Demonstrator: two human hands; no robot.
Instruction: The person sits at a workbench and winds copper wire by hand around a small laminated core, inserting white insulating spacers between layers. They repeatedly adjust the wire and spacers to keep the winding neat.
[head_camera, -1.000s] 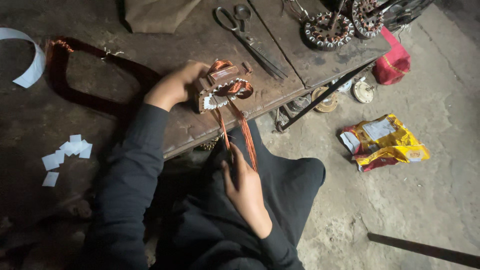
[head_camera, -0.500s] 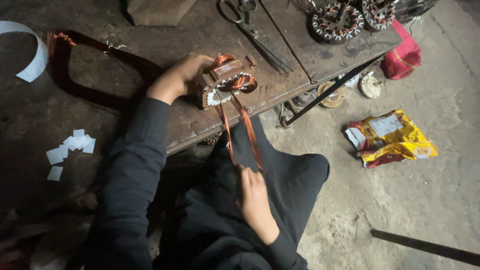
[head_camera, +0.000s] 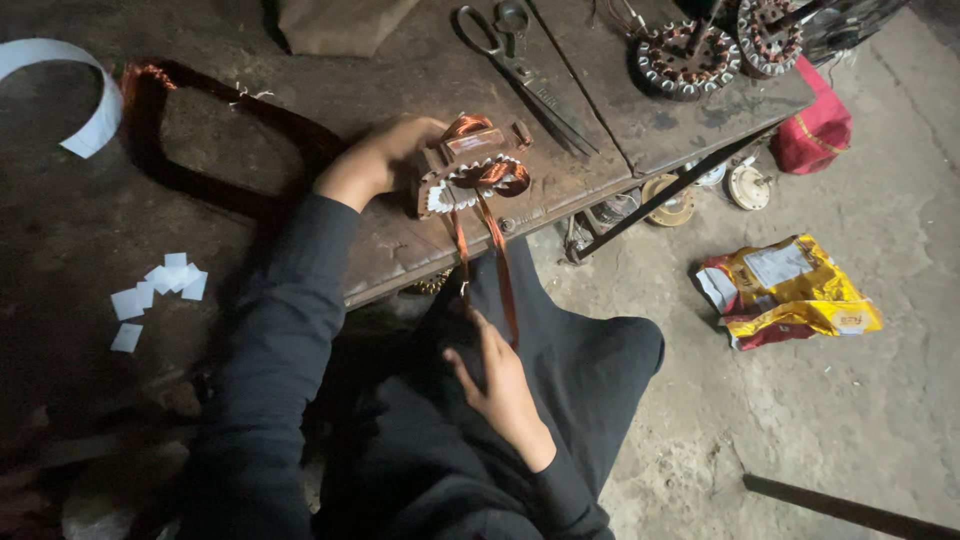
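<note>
Pulled lower toward the lap, the right hand (head_camera: 500, 385) grips the copper wire loop (head_camera: 485, 255) while the left hand (head_camera: 375, 160) clasps the stator (head_camera: 470, 170) on the table (head_camera: 420, 70), apparently mid-winding, wanting steady tension.

dim overall, daylight falling from the right, deep shadow at left, slightly soft focus, mild noise

Both arms wear long black sleeves of plain, soft cloth that reach the wrists, leaving the left hand (head_camera: 375, 160) and the right hand (head_camera: 500, 385) bare. The sleeves show folds but no markings or buttons. The lap is covered by loose black trousers (head_camera: 590, 360), creased and unpatterned, matching the top.
</note>
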